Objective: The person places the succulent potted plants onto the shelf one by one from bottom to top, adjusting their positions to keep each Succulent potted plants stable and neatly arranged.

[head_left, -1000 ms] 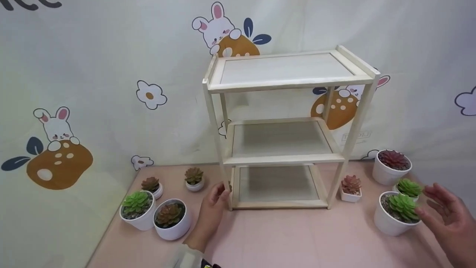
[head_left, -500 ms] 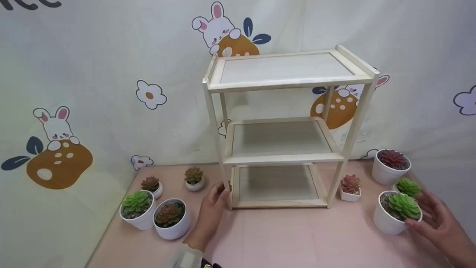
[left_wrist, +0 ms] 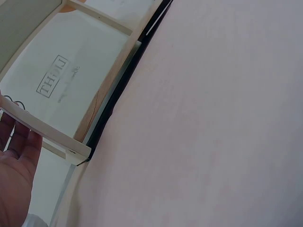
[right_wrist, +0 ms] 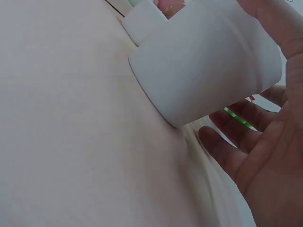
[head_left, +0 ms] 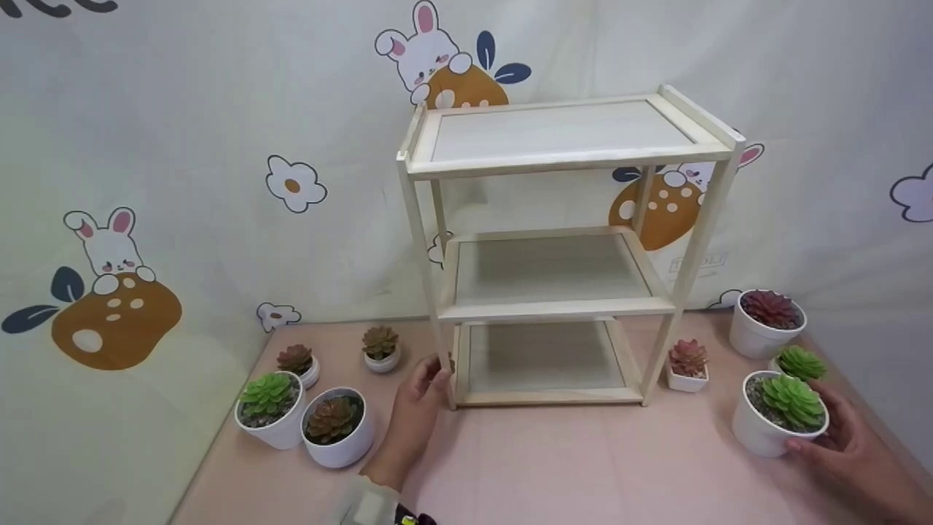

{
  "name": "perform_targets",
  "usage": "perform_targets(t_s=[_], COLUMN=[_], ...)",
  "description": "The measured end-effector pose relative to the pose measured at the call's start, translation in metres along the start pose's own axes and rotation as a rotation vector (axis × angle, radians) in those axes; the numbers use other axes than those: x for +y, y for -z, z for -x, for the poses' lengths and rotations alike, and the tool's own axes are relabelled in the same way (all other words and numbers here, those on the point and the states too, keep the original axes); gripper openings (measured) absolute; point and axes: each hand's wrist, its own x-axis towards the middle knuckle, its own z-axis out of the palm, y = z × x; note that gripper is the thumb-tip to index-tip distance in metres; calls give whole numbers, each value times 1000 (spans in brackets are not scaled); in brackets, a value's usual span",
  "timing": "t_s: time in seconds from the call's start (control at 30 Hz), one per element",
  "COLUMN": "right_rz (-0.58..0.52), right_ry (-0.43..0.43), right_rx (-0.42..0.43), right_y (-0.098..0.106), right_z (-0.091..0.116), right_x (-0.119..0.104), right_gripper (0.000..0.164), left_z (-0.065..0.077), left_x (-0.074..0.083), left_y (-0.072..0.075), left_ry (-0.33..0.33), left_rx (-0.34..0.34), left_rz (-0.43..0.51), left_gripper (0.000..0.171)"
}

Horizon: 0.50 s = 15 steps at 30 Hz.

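A three-tier light wooden shelf (head_left: 557, 310) stands on the pink tabletop. My left hand (head_left: 417, 401) holds its front left leg (left_wrist: 45, 132) low down, with the fingers behind the leg in the left wrist view. At the right, my right hand (head_left: 849, 445) is around a white pot (head_left: 762, 430) with a bright green succulent (head_left: 791, 402). The thumb lies along the pot's near side and the fingers reach round its far side. From the right wrist, the white pot (right_wrist: 203, 61) fills the upper part, its base at the tabletop.
Behind the gripped pot are a smaller green succulent (head_left: 799, 362) and a dark red one (head_left: 769, 312). A pink succulent (head_left: 688, 361) stands beside the shelf's right leg. Several potted succulents, including a brown one (head_left: 333, 421), stand left of my left hand. A printed cloth (head_left: 350, 240) hangs behind.
My right hand has moved left and down from beside the green succulent pot, and its thumb and fingers have closed around it. The left hand stays at the shelf leg.
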Motion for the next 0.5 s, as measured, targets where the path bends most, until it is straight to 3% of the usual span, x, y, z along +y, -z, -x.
perform_targets(t_s=[0.2,0.37,0.5], right_rz=[-28,54,90], right_ry=[-7,-83,-134], right_rx=[11,10,6], right_y=[-5,-6,-6], right_z=[0,2,2], right_x=[-2,-4,-5], right_gripper=[79,75,81], left_z=[0,1,1], left_x=[1,1,1], left_y=[0,-1,-2], left_ry=[0,7,17], left_rx=[-3,0,3], left_rz=[17,35,27], left_gripper=[57,57,59])
